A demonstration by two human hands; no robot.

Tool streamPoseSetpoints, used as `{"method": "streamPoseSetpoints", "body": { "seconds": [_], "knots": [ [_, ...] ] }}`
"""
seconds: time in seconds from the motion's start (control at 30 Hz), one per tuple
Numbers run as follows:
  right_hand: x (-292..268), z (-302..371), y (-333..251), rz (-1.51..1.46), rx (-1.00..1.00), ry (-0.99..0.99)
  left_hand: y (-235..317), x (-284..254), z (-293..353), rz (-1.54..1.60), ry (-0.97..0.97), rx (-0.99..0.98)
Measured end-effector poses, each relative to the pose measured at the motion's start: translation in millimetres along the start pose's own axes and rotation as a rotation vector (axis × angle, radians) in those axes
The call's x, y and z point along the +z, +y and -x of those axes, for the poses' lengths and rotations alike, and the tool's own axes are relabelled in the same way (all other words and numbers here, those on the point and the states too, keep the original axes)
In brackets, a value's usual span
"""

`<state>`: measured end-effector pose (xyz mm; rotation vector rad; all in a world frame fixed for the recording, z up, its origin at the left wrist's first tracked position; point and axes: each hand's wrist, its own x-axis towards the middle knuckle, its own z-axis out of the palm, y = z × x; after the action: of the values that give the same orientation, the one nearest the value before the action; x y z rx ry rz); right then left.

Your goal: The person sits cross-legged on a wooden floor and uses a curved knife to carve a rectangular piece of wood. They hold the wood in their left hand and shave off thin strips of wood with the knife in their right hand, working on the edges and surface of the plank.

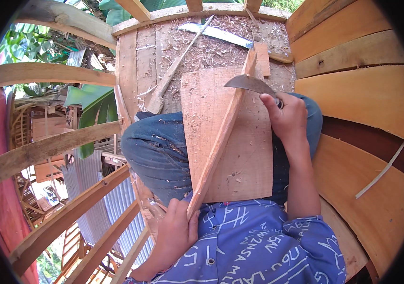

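Left hand grips wooden strip — knife right.

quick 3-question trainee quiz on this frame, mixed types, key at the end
1. True or false: the right hand holds a curved blade.
2. Which hand grips the near end of the wooden strip? A left, B right.
3. What lies across the person's lap under the strip?
Key: 1 true. 2 A, the left hand. 3 a flat wooden board.
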<state>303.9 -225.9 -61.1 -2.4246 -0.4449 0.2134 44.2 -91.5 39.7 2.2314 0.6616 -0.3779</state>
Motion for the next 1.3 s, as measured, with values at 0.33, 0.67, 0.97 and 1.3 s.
{"method": "streamPoseSetpoints", "body": {
  "seconds": [0.33, 0.67, 0.97, 1.3],
  "knots": [
    [-2.9, 48.2, -28.9, -0.016, -0.272, -0.184, -3.9, -0.1, -3.3, 0.005, 0.004, 0.007],
    [8.0, 11.7, -7.9, -0.067, -0.223, -0.009, -3.9, 1.8, -5.5, -0.008, 0.021, 0.024],
    [7.7, -11.3, 3.4, -0.214, -0.064, -0.068, 1.7, -0.7, -8.4, -0.026, 0.011, -0.002],
    [1.7, -33.1, 21.3, -0.295, -0.004, 0.117, 2.2, -2.6, -7.2, -0.034, -0.011, -0.031]
  ]
}}
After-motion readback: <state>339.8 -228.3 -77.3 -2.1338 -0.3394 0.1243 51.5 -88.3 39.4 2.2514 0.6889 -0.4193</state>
